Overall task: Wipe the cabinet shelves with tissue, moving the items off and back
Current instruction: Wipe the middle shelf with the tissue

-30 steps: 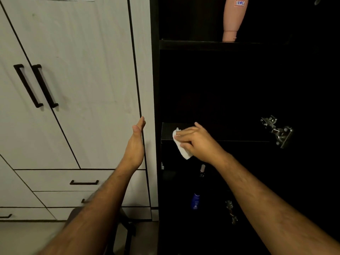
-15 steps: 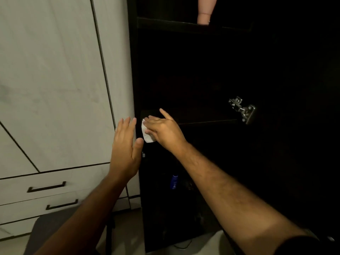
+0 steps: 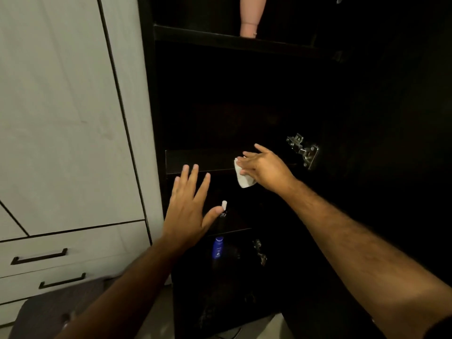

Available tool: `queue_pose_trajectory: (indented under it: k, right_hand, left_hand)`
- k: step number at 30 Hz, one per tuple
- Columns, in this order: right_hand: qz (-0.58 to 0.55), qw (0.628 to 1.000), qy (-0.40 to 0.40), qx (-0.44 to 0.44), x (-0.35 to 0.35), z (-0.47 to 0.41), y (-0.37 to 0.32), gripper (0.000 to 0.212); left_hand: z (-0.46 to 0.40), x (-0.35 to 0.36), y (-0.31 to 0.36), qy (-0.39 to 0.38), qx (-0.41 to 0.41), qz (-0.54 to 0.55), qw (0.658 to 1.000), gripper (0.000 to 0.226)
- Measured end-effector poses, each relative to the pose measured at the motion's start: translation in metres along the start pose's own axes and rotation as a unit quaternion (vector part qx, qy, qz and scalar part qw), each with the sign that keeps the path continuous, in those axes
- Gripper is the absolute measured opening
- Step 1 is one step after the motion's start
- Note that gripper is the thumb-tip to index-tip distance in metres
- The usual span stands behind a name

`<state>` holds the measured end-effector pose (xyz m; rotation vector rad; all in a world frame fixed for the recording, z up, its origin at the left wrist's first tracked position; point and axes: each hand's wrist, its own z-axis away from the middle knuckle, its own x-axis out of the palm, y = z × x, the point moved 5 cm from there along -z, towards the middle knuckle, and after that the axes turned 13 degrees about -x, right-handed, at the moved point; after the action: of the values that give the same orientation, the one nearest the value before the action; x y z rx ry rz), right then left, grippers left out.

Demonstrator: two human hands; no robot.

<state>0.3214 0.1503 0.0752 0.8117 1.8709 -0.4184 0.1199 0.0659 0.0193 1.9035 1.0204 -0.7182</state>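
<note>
Wiping step: the right hand (image 3: 265, 168) presses a white tissue (image 3: 242, 176) against the front edge of the middle shelf (image 3: 195, 161) in a dark open cabinet (image 3: 220, 94); this looks like mid-wipe, with the shelf surface bare where it shows.

Right hand pose: arm reaches in from lower right, palm down, fingers mostly straight and pointing left, pinning the tissue under them; part of the tissue hangs below the shelf edge.

Left hand pose: the left hand (image 3: 189, 211) hovers in front of the cabinet, below the shelf, fingers spread wide and straight, holding nothing.

Nearby items: a small white-capped object (image 3: 223, 206) sits just beside the left thumb; a blue bottle (image 3: 217, 248) stands on a lower level; a pink bottle (image 3: 252, 17) stands on the top shelf (image 3: 220, 39).

Next move, as a judgement: sweeping the tissue along the shelf with steady pressure, then probably clearing the lower items before wiping there.

Surroundings: white cupboard doors (image 3: 61, 106) to the left; a metal hinge (image 3: 303, 150) to the right.
</note>
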Motion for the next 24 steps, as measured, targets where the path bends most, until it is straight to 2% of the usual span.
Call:
queue_pose_trajectory:
  k: [2, 5, 8, 11, 14, 24]
  right_hand:
    - [0.011, 1.000, -0.023, 0.018, -0.012, 0.016, 0.022, 0.023]
    - [0.127, 0.986, -0.103, 0.013, -0.035, 0.030, 0.043, 0.023]
    - [0.248, 0.948, -0.197, 0.020, -0.047, 0.036, 0.046, 0.024]
    - [0.325, 0.902, -0.274, 0.076, -0.050, 0.038, 0.044, 0.023]
    - [0.366, 0.876, -0.296, 0.105, -0.051, 0.040, 0.042, 0.019]
    - [0.395, 0.851, -0.310, 0.152, -0.051, 0.033, 0.024, 0.014]
  left_hand:
    - [-0.006, 0.009, 0.012, 0.002, -0.005, -0.009, 1.000, 0.080]
    - [-0.014, 0.018, 0.033, 0.006, -0.002, -0.021, 1.000, 0.078]
    - [-0.024, 0.029, 0.053, 0.000, 0.005, -0.034, 0.999, 0.083]
    - [-0.030, 0.037, 0.069, 0.004, 0.012, -0.039, 0.999, 0.084]
    - [-0.036, 0.040, 0.079, 0.002, 0.014, -0.046, 0.999, 0.084]
    - [-0.048, 0.043, 0.081, -0.006, 0.006, -0.066, 0.998, 0.082]
